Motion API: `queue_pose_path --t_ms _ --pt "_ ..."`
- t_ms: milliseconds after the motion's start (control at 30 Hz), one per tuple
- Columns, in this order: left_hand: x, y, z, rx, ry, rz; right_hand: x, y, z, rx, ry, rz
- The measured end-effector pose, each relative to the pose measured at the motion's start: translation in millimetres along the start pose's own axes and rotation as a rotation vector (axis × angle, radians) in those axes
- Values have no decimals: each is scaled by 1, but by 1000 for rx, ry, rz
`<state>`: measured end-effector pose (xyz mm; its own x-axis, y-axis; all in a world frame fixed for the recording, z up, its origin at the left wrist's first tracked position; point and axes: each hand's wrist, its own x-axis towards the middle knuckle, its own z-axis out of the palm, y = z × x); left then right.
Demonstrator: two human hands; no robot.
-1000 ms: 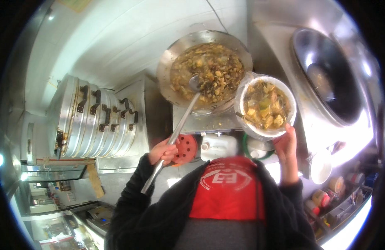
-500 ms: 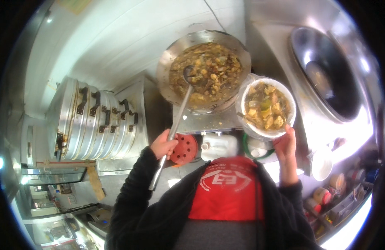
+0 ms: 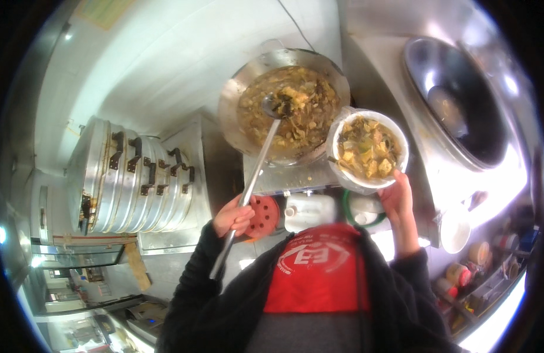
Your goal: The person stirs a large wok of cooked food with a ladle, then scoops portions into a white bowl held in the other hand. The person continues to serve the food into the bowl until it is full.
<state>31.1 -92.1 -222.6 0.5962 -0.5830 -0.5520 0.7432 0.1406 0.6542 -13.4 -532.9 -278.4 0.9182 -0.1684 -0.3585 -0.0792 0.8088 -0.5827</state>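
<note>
My left hand (image 3: pixel 234 216) is closed round the long metal handle of a ladle (image 3: pixel 261 157). The ladle's bowl is in the stew (image 3: pixel 287 112), with chunks of food piled at it. This brown stew of mixed pieces and broth fills much of a wide metal wok (image 3: pixel 232 126). To the right, my right hand (image 3: pixel 397 197) grips the near rim of a white bowl (image 3: pixel 403 141) with a clear plastic bag lining it. Yellowish chunks and vegetables in broth (image 3: pixel 369 154) fill the bowl, which is close beside the wok's right edge.
Stacked metal steamers (image 3: pixel 130 176) with black handles stand at the left. A large dark wok (image 3: pixel 454 106) sits on the steel counter at right. Below the wok are a red perforated disc (image 3: pixel 264 217) and a white plastic jug (image 3: pixel 310 212). Containers (image 3: pixel 457 275) crowd a lower right shelf.
The ladle's bowl has shifted slightly right and now has more food gathered at it. The white bowl has moved a little left, toward the wok.
</note>
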Motion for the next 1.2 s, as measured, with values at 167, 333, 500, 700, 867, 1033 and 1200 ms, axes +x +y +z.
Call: queue_pose_path --t_ms 167,333,500,700,867,1033,1200 --pt "-48 39 15 122 83 62 40 12 37 -21 -64 29" --pt "-100 78 47 271 227 76 92 33 77 -62 -40 98" --pt "-129 94 80 259 254 103 139 67 110 -35 18 259" --pt "-128 79 101 302 349 30 154 89 144 11 -209 239" --pt "-114 63 105 469 424 -37 150 93 166 25 -260 221" --pt "-115 50 106 570 532 40 144 94 168 -21 -242 212" --pt "-115 36 105 619 648 57 146 94 158 -49 -228 241"
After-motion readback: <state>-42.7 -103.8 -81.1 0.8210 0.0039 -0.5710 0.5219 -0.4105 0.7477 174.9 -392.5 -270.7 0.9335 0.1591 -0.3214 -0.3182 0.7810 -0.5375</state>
